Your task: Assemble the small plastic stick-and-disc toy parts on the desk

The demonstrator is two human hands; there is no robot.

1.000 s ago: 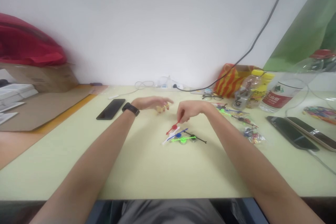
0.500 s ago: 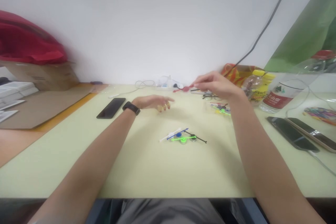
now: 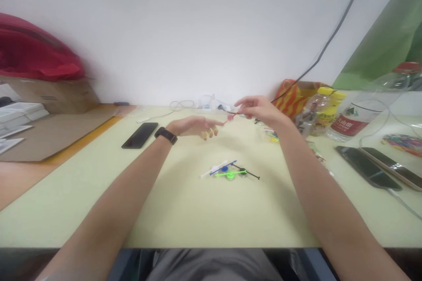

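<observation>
A small red spinner arrow with a round hub (image 3: pixel 230 118) is pinched at its right end by my right hand (image 3: pixel 259 110), held up above the back of the table. My left hand (image 3: pixel 198 127), with a black band on the wrist, reaches in from the left. Its index finger points out to the left tip of the red arrow, seeming to touch it. The other fingers are loosely curled, with yellow spots I cannot make out. Below both hands, white, blue, black and bright green spinner arrows (image 3: pixel 231 174) overlap in a pile on the table.
A dark phone (image 3: pixel 140 135) lies left of my left hand. Several bottles (image 3: pixel 350 119) and a red-yellow bag (image 3: pixel 286 99) stand at the back right. More coloured pieces (image 3: pixel 272 135) lie beside my right forearm. Two phones (image 3: pixel 368 167) rest at the right, one with a cable.
My right hand has come slightly lower and left with the red spinner arrow, which is now turned at a different angle. My left hand has shifted right, its index fingertip meeting the arrow's end.
</observation>
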